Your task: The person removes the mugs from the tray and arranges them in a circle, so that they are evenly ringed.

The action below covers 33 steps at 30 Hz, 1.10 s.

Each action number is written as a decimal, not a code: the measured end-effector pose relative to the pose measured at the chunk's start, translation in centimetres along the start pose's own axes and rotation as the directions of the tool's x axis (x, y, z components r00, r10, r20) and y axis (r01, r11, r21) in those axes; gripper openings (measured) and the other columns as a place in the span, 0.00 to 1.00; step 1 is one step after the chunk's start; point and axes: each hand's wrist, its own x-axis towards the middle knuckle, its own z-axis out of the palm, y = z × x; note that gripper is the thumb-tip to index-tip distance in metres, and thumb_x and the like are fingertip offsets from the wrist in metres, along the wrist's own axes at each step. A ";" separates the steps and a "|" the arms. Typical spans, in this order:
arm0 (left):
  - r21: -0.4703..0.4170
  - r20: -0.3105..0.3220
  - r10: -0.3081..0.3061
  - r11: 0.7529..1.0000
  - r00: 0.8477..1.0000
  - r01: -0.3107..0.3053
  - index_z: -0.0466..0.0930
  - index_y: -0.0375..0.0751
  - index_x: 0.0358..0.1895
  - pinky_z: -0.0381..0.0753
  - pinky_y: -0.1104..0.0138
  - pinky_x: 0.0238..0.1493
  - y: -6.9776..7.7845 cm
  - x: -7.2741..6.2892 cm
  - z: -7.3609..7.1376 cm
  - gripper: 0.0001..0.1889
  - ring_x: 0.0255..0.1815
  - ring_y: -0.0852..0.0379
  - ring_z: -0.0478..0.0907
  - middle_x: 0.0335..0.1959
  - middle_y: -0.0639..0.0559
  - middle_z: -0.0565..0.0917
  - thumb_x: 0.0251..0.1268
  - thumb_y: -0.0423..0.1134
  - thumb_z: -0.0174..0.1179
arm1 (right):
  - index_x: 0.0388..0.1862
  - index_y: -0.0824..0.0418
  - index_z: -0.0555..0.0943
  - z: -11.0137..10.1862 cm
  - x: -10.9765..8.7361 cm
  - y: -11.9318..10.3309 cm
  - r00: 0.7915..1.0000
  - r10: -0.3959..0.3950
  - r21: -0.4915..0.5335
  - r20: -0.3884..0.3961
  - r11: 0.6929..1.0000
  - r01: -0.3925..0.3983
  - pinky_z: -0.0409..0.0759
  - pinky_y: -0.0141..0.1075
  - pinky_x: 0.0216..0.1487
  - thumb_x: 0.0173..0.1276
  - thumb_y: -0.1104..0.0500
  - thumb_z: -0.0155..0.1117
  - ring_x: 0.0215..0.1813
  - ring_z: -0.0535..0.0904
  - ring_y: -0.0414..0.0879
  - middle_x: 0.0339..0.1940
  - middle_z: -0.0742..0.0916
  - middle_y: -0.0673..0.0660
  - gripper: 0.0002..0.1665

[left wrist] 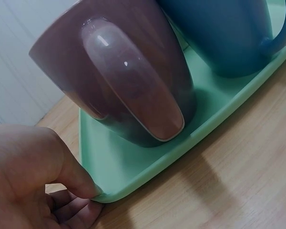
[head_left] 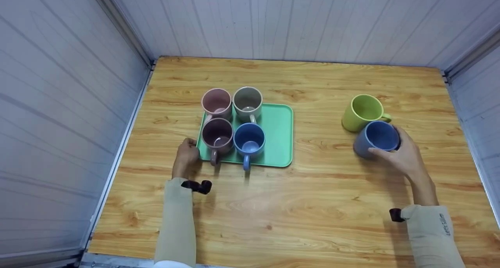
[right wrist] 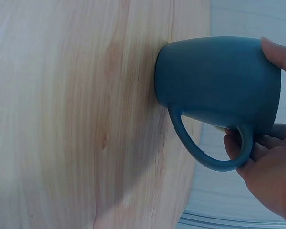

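At its front left corner, the green tray [head_left: 279, 133] is pinched by my left hand [head_left: 186, 154], thumb on the rim and fingers beneath in the left wrist view. Four-sided and shallow, the tray carries a purple mug [head_left: 217, 145], a bright blue mug [head_left: 249, 147], a pink mug [head_left: 216, 104] and a grey mug [head_left: 247, 104]. Off to the right, my right hand [head_left: 408, 156] grips a dusky blue mug [right wrist: 214, 81] near its rim, its handle beside the palm. Whether that mug's base touches the table is hard to tell. Close behind it stands a yellow-green mug [head_left: 351, 117].
The wooden table [head_left: 269, 205] bears everything. Pale panel walls [head_left: 250, 22] enclose its back and both sides. Bare wood separates the tray from the two mugs on the right.
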 end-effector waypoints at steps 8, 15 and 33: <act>-0.030 0.000 -0.015 0.999 1.000 0.015 0.63 0.32 0.59 0.68 0.59 0.57 0.0 -0.1 0.1 0.21 0.54 0.47 0.68 0.55 0.38 0.71 0.64 0.28 0.33 | 0.77 0.63 0.44 -0.5 0.1 0.2 0.997 -0.001 -0.018 0.071 1.000 0.002 0.51 0.65 0.67 0.51 0.42 0.75 0.73 0.53 0.70 0.74 0.57 0.72 0.68; 0.001 0.000 -0.003 1.000 1.000 0.003 0.63 0.32 0.60 0.68 0.60 0.54 0.0 0.1 0.0 0.21 0.52 0.48 0.68 0.54 0.38 0.70 0.66 0.30 0.32 | 0.78 0.62 0.41 -0.9 0.3 0.2 0.994 -0.011 -0.025 0.111 1.000 0.014 0.50 0.66 0.67 0.52 0.43 0.74 0.73 0.51 0.70 0.75 0.55 0.72 0.68; -0.027 0.000 -0.010 1.000 1.000 0.010 0.64 0.32 0.60 0.67 0.59 0.56 0.0 0.0 0.1 0.20 0.53 0.48 0.67 0.54 0.38 0.70 0.67 0.30 0.32 | 0.77 0.66 0.35 -1.0 -0.3 -1.5 0.993 -0.062 -0.050 0.105 0.996 0.068 0.45 0.68 0.66 0.56 0.45 0.71 0.74 0.43 0.72 0.75 0.47 0.75 0.68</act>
